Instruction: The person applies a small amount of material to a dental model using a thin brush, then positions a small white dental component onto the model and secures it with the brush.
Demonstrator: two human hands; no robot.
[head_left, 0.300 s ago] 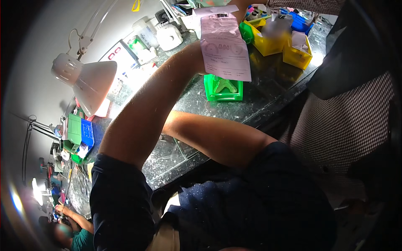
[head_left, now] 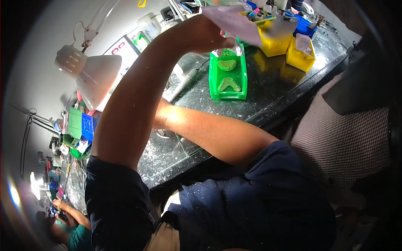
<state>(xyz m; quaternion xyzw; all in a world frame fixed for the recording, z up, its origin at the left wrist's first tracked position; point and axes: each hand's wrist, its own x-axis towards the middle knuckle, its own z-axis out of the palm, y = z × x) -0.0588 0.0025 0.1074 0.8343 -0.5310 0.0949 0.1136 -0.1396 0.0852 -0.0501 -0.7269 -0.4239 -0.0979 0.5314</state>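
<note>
L hand point(head_left: 208, 34): fingers look clamped on the pinkish paper form point(head_left: 240, 25), which spreads up & right from them; exact pinch hidden by sheet + knuckles, so can't tell which fingers do the work. What's changed: a moment ago the form hung face-on over the far part of the green tray point(head_left: 228, 96); now hand + form are higher, sheet's tilted & its print no longer shows. Upshot: tray contents are uncovered, in plain view. Just under the fingers, at the tray's far end, crumpled clear wrap point(head_left: 235, 51); can't tell if fingertips touch it. Next out, toward the body, still inside the tray: a rounded pale cast point(head_left: 227, 65), then a horseshoe-shaped cast point(head_left: 229, 85) near the front wall, the two apart, neither in the fingers. R hand: not visible, behind the L forearm; only the R forearm point(head_left: 213, 134) shows, well below the L fingers, so can't tell if its fingers are apart or together. Farther out: grey handpiece point(head_left: 186, 82) below-left of L fingers on the dark surface point(head_left: 268, 94); yellow bin point(head_left: 299, 62) off to their right; lamp point(head_left: 98, 75) well to their left.
</note>
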